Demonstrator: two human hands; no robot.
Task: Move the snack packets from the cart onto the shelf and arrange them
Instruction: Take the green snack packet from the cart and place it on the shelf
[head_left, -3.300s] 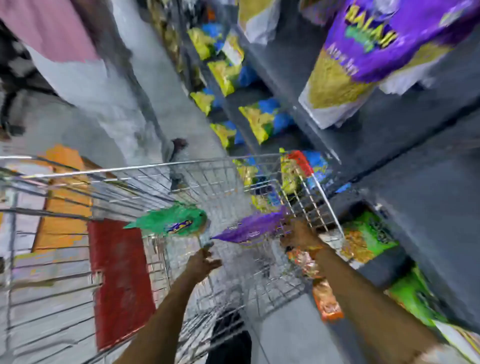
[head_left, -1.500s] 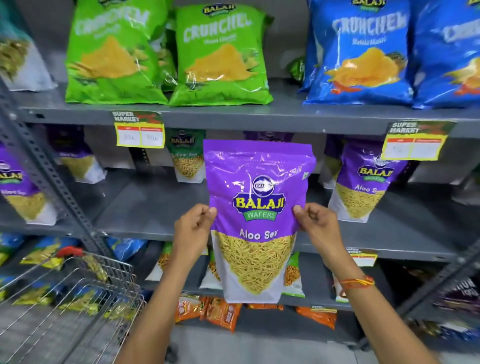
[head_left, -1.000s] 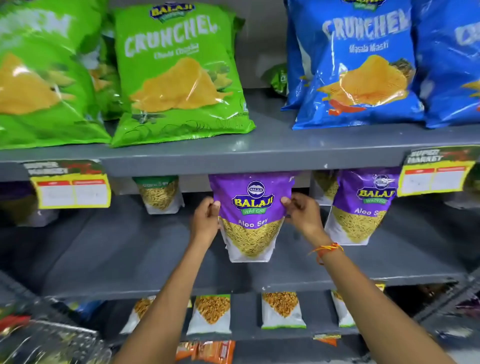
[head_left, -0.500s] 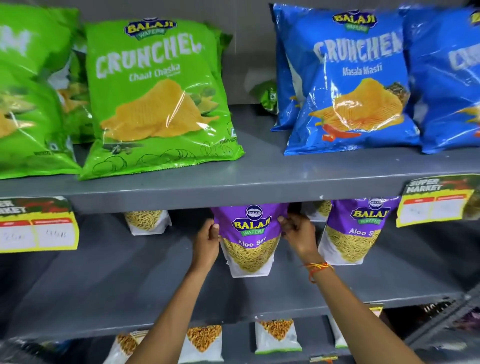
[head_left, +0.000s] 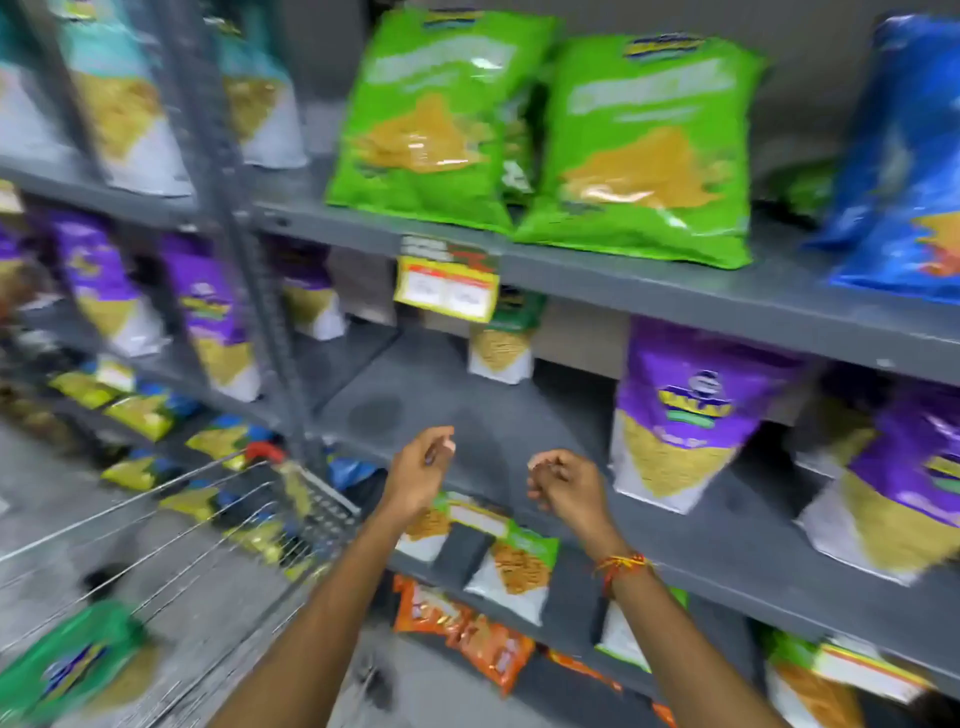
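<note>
Between cart (head_left: 171, 525) and shelf (head_left: 467, 410), both hands hang empty: left hand (head_left: 418, 475) and right hand (head_left: 563, 486) loosely curled, grasping nothing. At three o'clock of them, a purple packet (head_left: 685, 415) stands upright on the shelf. At eight o'clock, a green packet (head_left: 67, 665) lies in the cart, so at least one more remains to move.

The shelf (head_left: 675, 291) is matt grey painted metal, the cart (head_left: 171, 514) bright wire. Green packets (head_left: 639, 150) look glossy plastic (highlights on the film), the price tag (head_left: 447, 283) paper.
</note>
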